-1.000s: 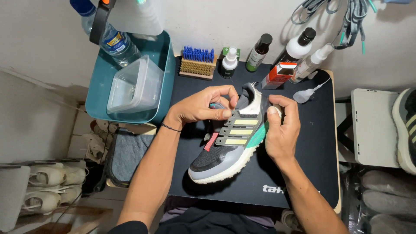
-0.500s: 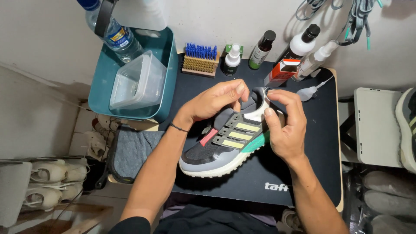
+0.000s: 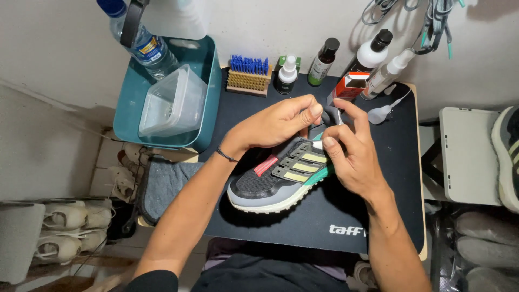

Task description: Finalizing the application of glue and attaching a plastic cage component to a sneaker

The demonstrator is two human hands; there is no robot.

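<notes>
Currently I log: left hand [image 3: 273, 125] fingers clenched on sneaker [image 3: 281, 178] collar | right hand [image 3: 354, 157] fingers pinching its heel | sneaker rests on counter [image 3: 378, 216] beneath fingers | risk: a heel tug could swing the shoe into bottles [image 3: 323, 60] just beyond fingers.

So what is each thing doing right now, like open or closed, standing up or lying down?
Sneaker: on its sole on the black mat, held at the collar.
Left hand: gripping the sneaker's opening.
Right hand: pinching its heel end.
Clear tub: tilted in the teal bin.
Brush: bristles up.
Dark bottle: upright, capped.
Water bottle: capped.
</notes>
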